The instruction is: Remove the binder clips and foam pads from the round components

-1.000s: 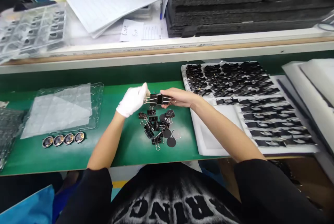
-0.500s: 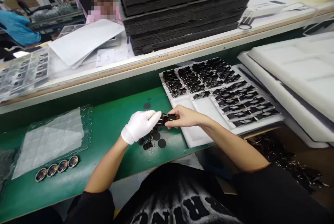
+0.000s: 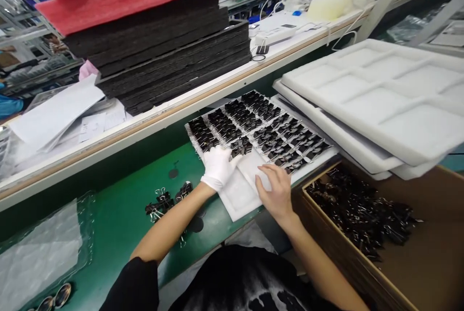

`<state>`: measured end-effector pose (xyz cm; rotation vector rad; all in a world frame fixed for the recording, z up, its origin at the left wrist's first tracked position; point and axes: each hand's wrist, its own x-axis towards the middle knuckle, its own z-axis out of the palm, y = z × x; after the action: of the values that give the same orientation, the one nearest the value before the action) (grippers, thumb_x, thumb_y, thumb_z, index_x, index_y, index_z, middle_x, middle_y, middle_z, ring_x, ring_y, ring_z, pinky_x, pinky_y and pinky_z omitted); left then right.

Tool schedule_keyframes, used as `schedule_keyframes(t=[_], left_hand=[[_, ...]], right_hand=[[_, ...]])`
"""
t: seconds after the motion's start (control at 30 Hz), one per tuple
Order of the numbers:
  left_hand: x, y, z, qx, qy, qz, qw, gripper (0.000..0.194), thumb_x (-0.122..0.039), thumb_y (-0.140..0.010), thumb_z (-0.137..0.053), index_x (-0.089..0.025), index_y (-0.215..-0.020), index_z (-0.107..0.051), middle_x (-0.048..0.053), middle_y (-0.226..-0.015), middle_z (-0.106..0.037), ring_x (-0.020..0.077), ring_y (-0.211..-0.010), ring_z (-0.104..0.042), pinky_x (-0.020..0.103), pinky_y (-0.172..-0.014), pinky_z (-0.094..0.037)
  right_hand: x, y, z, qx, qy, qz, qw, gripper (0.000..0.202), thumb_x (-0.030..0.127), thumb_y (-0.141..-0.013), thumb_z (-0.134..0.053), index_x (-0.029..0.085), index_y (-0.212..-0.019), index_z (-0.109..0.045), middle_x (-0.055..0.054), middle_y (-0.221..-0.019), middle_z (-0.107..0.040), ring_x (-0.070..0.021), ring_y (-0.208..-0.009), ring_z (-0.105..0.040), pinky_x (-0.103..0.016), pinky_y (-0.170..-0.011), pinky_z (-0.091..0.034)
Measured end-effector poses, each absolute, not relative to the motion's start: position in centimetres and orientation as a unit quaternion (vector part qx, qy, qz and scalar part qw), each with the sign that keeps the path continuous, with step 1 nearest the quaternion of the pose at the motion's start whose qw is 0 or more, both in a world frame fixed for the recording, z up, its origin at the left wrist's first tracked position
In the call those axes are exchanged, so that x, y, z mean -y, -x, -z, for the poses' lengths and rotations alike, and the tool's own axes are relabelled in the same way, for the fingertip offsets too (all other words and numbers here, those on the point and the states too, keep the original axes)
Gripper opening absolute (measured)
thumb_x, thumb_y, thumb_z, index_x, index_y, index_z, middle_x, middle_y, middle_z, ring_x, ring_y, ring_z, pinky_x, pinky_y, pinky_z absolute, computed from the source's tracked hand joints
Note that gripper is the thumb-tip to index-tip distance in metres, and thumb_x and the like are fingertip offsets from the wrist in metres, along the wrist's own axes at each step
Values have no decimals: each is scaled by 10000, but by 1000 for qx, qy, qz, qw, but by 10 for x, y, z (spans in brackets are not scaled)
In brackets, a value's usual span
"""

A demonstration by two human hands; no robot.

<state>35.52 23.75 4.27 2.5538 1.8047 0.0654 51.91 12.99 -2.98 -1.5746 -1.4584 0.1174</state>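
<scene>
The white-gloved left hand [image 3: 218, 166] is at the black, silver-wired metal binder clips [image 3: 242, 145] in the white foam tray [image 3: 237, 192]; its grip cannot be told. The bare right hand [image 3: 276, 187] is loosely open. Snagging on wire could drag clips askew.

A foam tray [image 3: 239, 196] lies on the desk [image 3: 119, 183], clips [image 3: 223, 125] in its far and right compartments; the left hand [image 3: 218, 168] is over its left part, the right hand [image 3: 274, 190] at its near edge. Left of it lie loose clips [image 3: 163, 200] and discs [image 3: 196, 225], farther left a plastic tray [image 3: 87, 226]. To its right are stacked trays [image 3: 384, 108], before them a box [image 3: 424, 258] with more clips [image 3: 362, 212]. Behind, slabs [image 3: 170, 45] stand right of papers [image 3: 54, 115].
</scene>
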Motion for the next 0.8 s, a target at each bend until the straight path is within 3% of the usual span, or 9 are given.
schedule_keyframes(t=[0.17, 0.47, 0.8], left_hand=[[-248, -380, -28, -584, -811, 6, -24, 530, -650, -1006, -394, -221, -972, -705, 160, -1069, -696, 372, -1027, -639, 477, -823, -435], [-246, -380, -19, -598, -801, 1, -29, 507, -610, -1000, -425, -190, -1138, -672, 206, -1151, -646, 407, -1082, -585, 520, -839, -422], [-250, -381, -26, -562, -827, 6, 6, 445, -565, -1011, -442, -208, -1119, -685, 203, -1157, -642, 371, -1090, -576, 496, -816, -388]], right_hand=[[-128, -510, 56, 613, 638, -58, 462, 279, 209, -915, -550, 315, -1056, -767, -92, -1057, -770, -323, -1061, -722, -517, -931, -529], [-129, -517, 58, 628, 615, -87, 469, 252, 220, -896, -556, 333, -956, -772, -63, -980, -788, -319, -969, -748, -526, -889, -546], [-128, -515, 54, 635, 614, -74, 464, 231, 202, -904, -548, 316, -918, -748, -54, -949, -794, -303, -922, -750, -498, -863, -536]])
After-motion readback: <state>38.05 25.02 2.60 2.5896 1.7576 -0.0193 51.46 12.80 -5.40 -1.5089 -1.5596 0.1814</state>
